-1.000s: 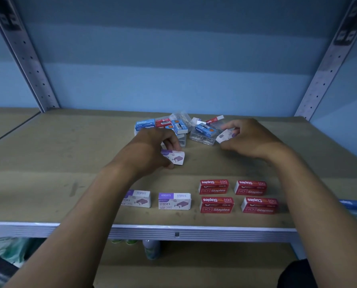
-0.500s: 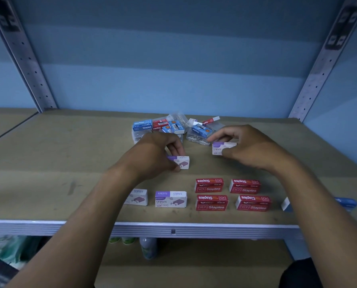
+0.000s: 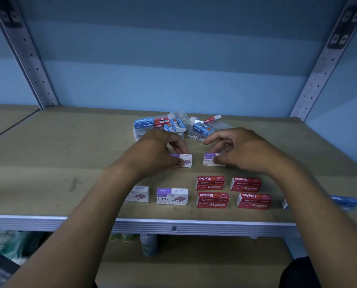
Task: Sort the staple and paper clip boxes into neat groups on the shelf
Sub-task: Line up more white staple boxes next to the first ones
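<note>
While the shelf carries most boxes unsorted, a mixed heap of blue, red and clear boxes sits at the back. Sorted at the front: four red staple boxes in a two-by-two block, two purple-and-white boxes in a row. Left hand pinches a purple box; right hand pinches another, both low over the shelf. Judged roughly half done.

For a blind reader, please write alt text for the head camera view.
Each hand, left hand and right hand, holds a white-and-purple cardboard staple box above sorted rows of purple-white boxes and red boxes; a mixed pile waits behind.
</note>
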Motion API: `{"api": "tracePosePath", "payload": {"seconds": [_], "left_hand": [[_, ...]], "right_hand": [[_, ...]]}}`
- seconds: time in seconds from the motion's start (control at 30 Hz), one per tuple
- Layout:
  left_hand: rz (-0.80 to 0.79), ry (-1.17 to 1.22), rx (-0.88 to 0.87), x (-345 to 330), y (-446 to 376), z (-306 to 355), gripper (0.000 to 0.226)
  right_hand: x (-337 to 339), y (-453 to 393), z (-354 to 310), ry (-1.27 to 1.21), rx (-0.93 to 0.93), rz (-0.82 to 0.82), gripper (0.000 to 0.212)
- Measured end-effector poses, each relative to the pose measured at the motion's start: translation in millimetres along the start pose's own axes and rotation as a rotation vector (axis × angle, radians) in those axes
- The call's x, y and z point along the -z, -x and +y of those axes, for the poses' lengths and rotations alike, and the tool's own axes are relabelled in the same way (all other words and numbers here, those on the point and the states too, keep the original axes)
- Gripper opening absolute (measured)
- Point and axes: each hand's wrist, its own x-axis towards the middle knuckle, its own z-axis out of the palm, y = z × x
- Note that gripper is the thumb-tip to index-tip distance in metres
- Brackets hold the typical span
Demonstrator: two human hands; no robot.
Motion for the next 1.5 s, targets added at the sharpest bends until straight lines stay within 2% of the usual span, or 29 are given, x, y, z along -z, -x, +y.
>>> {"api": "tracePosePath", "payload": {"seconds": [0.17, 0.4, 0.67, 0.93, 1.2, 1.5], "left_hand": [[-0.013, -0.009, 0.021, 2.8, 1.5, 2.3, 0.018], [0.010, -0.044, 0.018, 12.0, 8.3, 0.2, 0.018], [0.064, -0.095, 0.033, 34.8, 32.2, -1.9, 0.018], [0.084, -0.127, 0.065, 50.3, 52.0, -5.5, 0.018], [-0.002, -0.159, 0.118, 56.9, 64.2, -8.2, 0.016], [-0.037, -0.159, 0.139, 56.2, 64.4, -8.8, 0.017]], "right_hand": [[4.6, 2.9, -1.4, 0.072, -0.011, 0.021, 0.017], [3.8, 3.8, -13.2, 0.117, 0.016, 0.061, 0.016], [-6.2, 8.3, -34.9, 0.115, 0.155, 0.061, 0.017], [-18.2, 14.1, -53.2, 0.091, 0.215, -0.023, 0.014], [-31.4, 18.0, -63.2, 0.064, 0.198, -0.156, 0.013], [-37.0, 17.6, -65.9, 0.095, 0.206, -0.189, 0.014]]}}
